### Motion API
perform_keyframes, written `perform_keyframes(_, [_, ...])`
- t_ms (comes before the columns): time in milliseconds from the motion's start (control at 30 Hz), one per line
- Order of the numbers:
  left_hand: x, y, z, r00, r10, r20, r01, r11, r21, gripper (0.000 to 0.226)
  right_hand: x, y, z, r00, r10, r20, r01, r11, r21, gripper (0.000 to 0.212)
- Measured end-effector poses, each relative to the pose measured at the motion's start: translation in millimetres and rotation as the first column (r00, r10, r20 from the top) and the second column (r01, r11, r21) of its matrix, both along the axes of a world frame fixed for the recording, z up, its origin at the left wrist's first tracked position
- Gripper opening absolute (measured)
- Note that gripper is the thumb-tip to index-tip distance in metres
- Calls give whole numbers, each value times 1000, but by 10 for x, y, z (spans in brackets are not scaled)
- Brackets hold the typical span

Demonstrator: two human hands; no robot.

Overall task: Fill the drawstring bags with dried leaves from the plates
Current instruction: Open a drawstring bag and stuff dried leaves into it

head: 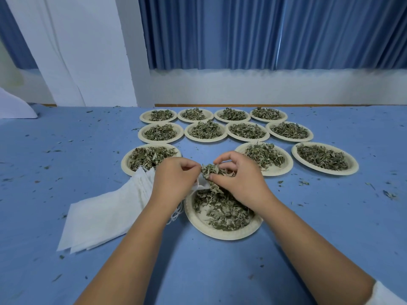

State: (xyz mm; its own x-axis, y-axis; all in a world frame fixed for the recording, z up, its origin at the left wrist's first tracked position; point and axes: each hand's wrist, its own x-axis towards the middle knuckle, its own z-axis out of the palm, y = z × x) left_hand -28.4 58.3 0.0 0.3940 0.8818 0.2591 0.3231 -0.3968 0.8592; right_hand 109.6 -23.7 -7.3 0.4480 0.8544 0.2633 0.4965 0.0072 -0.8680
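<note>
Right hand: fingertips and thumb pinched round a clump of dried grey-green leaves, held just above the far rim of the nearest round beige paper plate. Left hand: fingers curled shut, gripping the mouth of a small white mesh drawstring bag; only a scrap of fabric and a bit of cord show between the two hands, the rest is hidden behind the left palm, so how full the bag is cannot be told. The clump sits right at the bag's opening, touching it.

The nearest plate, at 6 o'clock of the layout, holds a loose heap of the same leaves, its far part covered by the right wrist. At 9 o'clock of that plate lies a fanned stack of flat white mesh bags, its near strings partly under the left forearm; the stack's far corner overlaps another leaf plate.

Toward 12 o'clock, rows of similar filled plates; one at 1 o'clock is partly blocked by the right hand. All rest on a blue cloth-covered table speckled with leaf crumbs. A white sleeve cuff is cut off at the 5 o'clock corner. Blue pleated curtains hang behind. A white object at the 9 o'clock edge is cropped, unidentifiable.
</note>
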Motion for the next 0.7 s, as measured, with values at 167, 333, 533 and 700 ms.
perform_keyframes(167, [17, -34, 24, 999, -1, 48, 2, 1000, -21, 20, 8, 13, -70, 943, 16, 331, -3, 999, -41, 18])
perform_keyframes(333, [77, -85, -7, 999, -44, 5, 44, 998, 34, 23, -12, 21, -73, 926, 16, 376, 10, 998, -67, 30])
perform_keyframes(533, [70, -67, -30, 1000, -7, 5, 7, 999, 46, 17, 59, -11, 23, 994, 92, -60, -100, 986, -133, 36])
perform_keyframes(700, [75, -76, -23, 999, -24, 28, 24, 1000, 10, 15, 19, 8, 2, 983, -24, -180, 19, 999, -28, 25])
